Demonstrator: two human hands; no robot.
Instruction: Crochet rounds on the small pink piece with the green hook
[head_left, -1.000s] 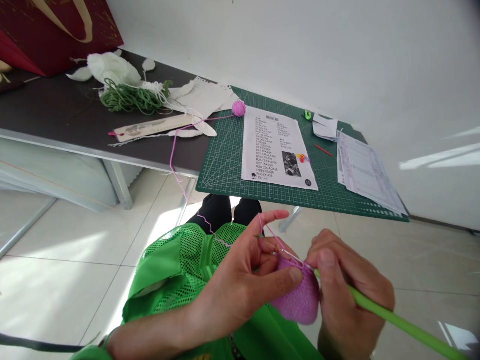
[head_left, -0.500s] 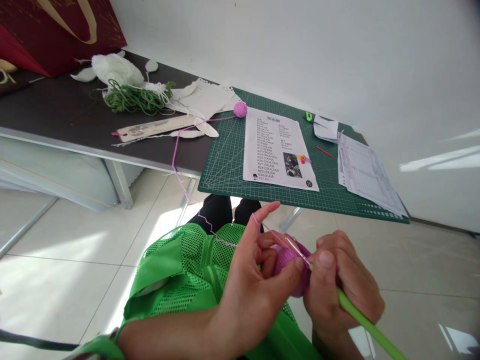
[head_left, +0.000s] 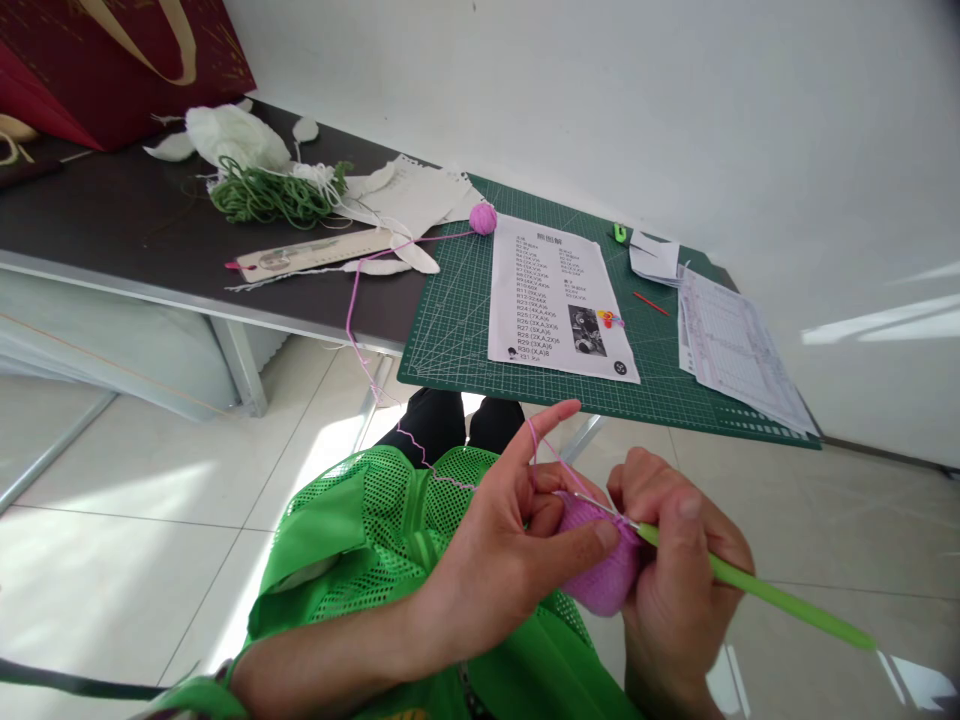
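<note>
My left hand (head_left: 502, 545) pinches a pink crocheted piece (head_left: 604, 580) between thumb and fingers, its forefinger raised with pink yarn (head_left: 352, 320) looped over it. My right hand (head_left: 679, 570) grips a green-handled crochet hook (head_left: 757, 590); the metal tip sits at the top edge of the pink piece. The yarn runs up over my green mesh vest (head_left: 375, 540) to a small pink yarn ball (head_left: 482, 217) on the green cutting mat (head_left: 457, 320).
A printed pattern sheet (head_left: 559, 300) lies on the mat, with more papers (head_left: 731, 345) at its right end. On the dark table (head_left: 112, 230) lie green cord (head_left: 266, 197), white fabric bits and a ruler (head_left: 322, 253). A red bag (head_left: 112, 60) stands at the far left.
The hook handle has swung from pointing down-right to lying flatter to the right. Both hands shifted slightly right with the pink piece, and the work turned a little.
</note>
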